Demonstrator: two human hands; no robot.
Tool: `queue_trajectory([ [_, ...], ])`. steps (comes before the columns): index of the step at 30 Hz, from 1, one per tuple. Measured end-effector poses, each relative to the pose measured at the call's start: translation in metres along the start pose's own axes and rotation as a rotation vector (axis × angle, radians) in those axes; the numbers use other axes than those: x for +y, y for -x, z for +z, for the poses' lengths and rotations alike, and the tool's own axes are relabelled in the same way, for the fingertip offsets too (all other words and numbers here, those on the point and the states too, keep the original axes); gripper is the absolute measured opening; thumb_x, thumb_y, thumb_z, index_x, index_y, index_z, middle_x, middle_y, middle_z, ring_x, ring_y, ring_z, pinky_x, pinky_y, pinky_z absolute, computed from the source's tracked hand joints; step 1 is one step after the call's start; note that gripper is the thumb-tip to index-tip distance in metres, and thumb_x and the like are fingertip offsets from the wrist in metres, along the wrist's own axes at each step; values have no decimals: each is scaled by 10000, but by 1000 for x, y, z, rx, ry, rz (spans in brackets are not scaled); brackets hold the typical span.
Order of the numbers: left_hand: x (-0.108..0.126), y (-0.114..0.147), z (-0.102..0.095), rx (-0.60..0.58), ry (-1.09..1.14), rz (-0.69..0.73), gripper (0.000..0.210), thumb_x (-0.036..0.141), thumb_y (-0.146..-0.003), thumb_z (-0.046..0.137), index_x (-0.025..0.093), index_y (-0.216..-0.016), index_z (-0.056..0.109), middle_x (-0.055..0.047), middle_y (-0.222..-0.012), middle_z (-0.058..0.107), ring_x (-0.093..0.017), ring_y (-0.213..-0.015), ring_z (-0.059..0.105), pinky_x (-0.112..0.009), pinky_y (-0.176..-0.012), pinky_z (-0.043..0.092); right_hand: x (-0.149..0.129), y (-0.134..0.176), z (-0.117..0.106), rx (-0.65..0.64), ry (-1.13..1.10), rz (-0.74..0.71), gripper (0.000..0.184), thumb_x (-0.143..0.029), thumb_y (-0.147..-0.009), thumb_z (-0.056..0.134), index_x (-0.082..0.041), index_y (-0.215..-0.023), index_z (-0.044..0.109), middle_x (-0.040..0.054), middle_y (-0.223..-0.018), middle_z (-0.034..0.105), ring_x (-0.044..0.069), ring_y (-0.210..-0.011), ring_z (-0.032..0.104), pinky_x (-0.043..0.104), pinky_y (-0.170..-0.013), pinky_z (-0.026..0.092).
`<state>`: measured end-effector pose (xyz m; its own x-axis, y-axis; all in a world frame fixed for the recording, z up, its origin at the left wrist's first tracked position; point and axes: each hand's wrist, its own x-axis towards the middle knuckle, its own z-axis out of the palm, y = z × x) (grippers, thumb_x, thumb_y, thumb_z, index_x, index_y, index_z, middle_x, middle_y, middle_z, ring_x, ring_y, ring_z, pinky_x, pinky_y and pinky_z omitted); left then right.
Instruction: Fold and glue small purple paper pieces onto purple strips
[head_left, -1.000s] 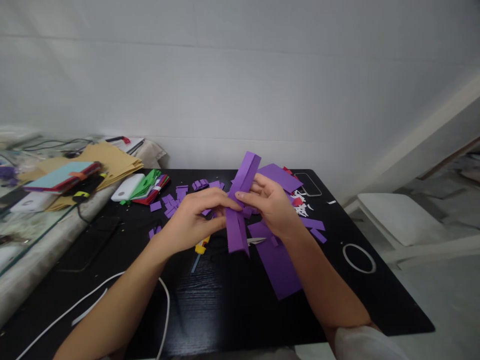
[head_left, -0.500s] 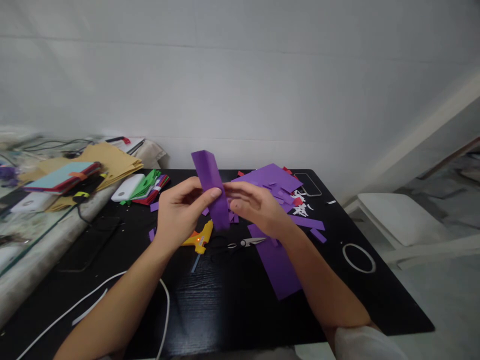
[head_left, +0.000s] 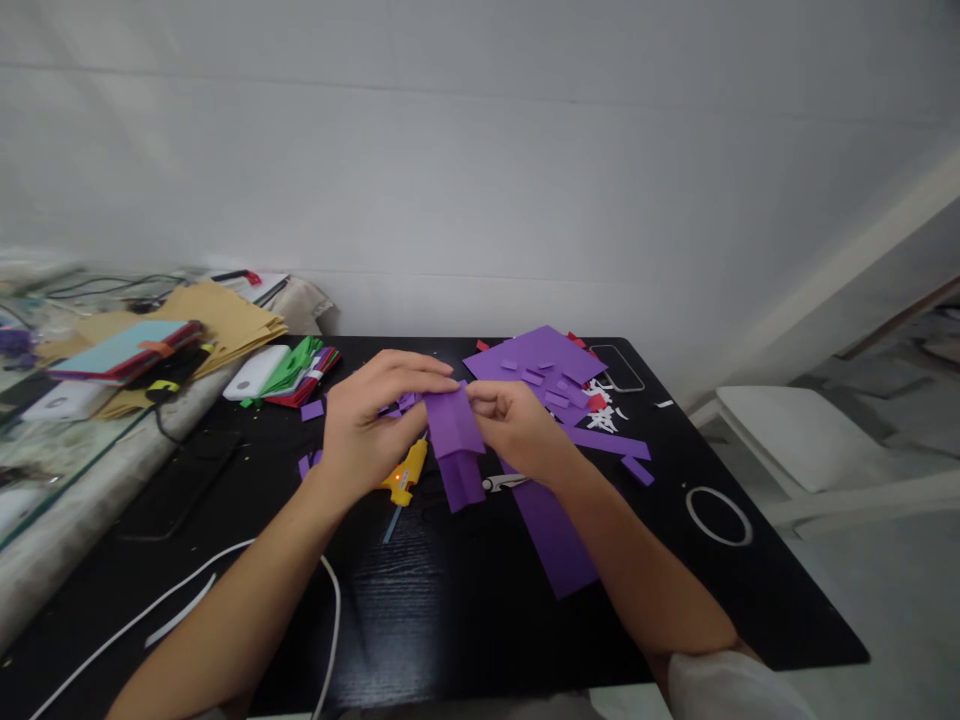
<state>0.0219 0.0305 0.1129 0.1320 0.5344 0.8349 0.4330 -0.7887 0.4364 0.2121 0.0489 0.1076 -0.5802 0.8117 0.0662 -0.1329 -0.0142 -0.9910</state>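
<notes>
Purple strip point(head_left: 457, 432) dead mid-frame, between both hands and equally near each, long axis running top to bottom, leaning lower right. Gripped near the top by the left hand point(head_left: 367, 420); touched on its right edge by curled fingers of the right hand point(head_left: 523, 430), can't tell if pinching. Glue gun point(head_left: 406, 478) just lower left, scissors point(head_left: 504, 482) just lower right, scraps point(head_left: 556, 399) on a purple sheet point(head_left: 553, 345) further up right. Can't spot containers.

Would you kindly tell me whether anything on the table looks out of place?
The white scraps look untidy: they lie in a loose, jumbled heap toward the far right corner of the table, unlike the straight-edged purple sheet beside them.
</notes>
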Motion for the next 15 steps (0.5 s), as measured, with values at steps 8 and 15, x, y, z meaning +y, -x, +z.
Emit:
queue_trajectory([
  [8,0,-3,-4,-149,-39,131,315,4,-945,614,220,-1076,802,-77,-1134,808,-189,-1066,755,-353,-961,603,-1,-5,-7,82,-173,21,233,-406,-814,853,-199,-848,752,-59,-631,624,94,-562,572,241,-597,520],
  [15,-6,-3,-5,-173,-181,253,426,-1,-941,570,255,-1227,753,-85,-1236,776,-220,-1163,731,-426,-999,597,-11,-3,-12,20,-285,54,307,-496,-912,751,-191,-935,771,36,-821,750,157,-730,691,283,-680,586],
])
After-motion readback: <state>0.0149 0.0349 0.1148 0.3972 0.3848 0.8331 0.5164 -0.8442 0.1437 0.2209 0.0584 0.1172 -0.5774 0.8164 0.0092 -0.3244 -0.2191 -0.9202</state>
